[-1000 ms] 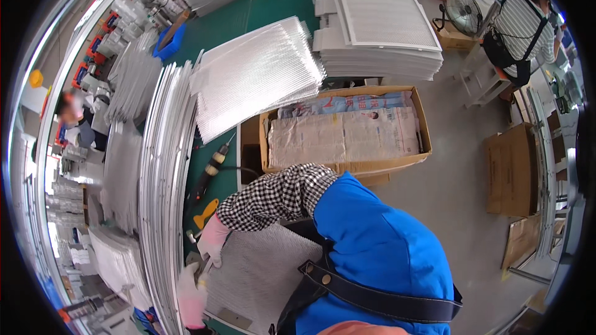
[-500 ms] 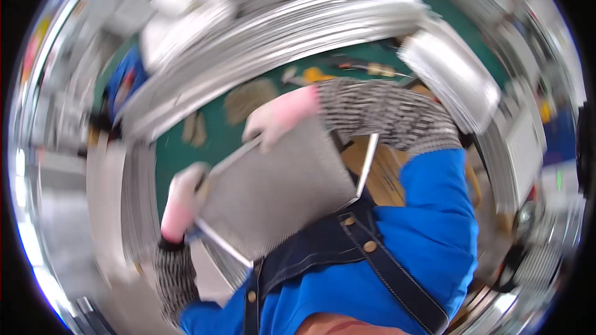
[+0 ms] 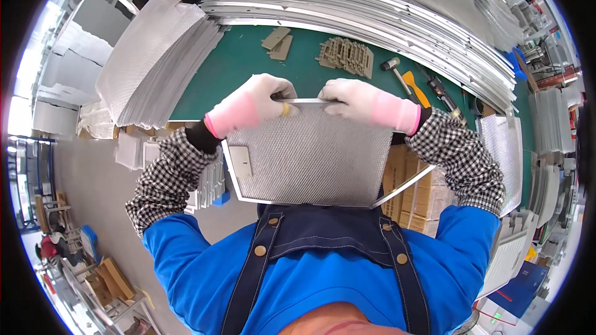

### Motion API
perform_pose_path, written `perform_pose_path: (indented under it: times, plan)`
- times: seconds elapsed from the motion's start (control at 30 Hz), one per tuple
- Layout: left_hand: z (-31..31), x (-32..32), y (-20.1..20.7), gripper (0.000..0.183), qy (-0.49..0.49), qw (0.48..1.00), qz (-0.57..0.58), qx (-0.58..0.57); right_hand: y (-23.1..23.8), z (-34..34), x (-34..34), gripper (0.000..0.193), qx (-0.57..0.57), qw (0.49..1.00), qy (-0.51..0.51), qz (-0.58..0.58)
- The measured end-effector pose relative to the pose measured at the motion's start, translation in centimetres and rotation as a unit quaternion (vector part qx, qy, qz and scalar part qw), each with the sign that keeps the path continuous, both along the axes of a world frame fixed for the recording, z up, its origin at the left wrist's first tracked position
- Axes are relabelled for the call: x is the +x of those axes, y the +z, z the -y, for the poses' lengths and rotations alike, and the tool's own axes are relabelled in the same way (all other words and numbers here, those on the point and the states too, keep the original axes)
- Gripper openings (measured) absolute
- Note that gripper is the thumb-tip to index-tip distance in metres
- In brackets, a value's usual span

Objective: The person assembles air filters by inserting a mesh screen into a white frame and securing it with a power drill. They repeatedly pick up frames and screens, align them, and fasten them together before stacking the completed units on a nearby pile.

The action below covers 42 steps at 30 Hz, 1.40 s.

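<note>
A grey metal mesh panel [image 3: 316, 155] is held in front of my apron, with thin aluminium strips along its edges. At its far edge, my left hand [image 3: 264, 99], in a white and pink glove, grips the rim with fingers curled over. My right hand [image 3: 357, 100], gloved alike, pinches the same edge a little to the right. The right-hand strip [image 3: 406, 185] sticks out at an angle from the panel's near right corner, apart from the mesh. A small beige plate [image 3: 241, 162] lies at the panel's left side. Some fingertips are hidden behind the rim.
Long aluminium strips [image 3: 360, 9] are piled across the back of the green table [image 3: 239, 65]. Mesh sheets [image 3: 152, 62] stack at left. Beige plates [image 3: 344, 56], a hammer [image 3: 397, 74], a yellow-handled tool [image 3: 416, 90] and a dark power screwdriver [image 3: 442, 92] lie beyond my hands. Cardboard boxes [image 3: 413, 195] stand below right.
The panel has turned from tilted to nearly square with me. My left hand has moved from its left corner to the far edge, beside my right hand. The view has swung and sharpened.
</note>
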State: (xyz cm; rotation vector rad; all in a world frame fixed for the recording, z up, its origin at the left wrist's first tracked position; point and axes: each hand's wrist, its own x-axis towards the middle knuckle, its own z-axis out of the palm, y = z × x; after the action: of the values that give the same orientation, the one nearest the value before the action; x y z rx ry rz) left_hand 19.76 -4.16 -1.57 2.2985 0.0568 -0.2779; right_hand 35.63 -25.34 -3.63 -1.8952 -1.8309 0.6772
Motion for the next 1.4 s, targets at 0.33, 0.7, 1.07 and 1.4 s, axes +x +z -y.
perform_pose_path:
  times: [0.33,0.7,1.07,1.4]
  plan:
    - [-0.5,-1.0,-0.7,0.021,-0.086,0.978,0.140,0.129,2.1,1.9,1.7,0.044,-0.195,0.978,-0.032,-0.058]
    - [4.7,3.7,-4.9,0.014,-0.098,0.938,0.307,0.126,-0.5,6.3,2.6,0.030,-0.090,0.982,-0.129,-0.109]
    - [5.3,5.7,-0.5,0.027,-0.140,0.986,-0.049,-0.079,1.3,7.9,0.6,0.032,-0.118,0.985,-0.114,-0.057]
    - [6.9,6.6,-3.0,0.019,-0.154,0.984,0.088,0.016,0.8,12.8,3.1,0.041,-0.192,0.945,-0.203,-0.170]
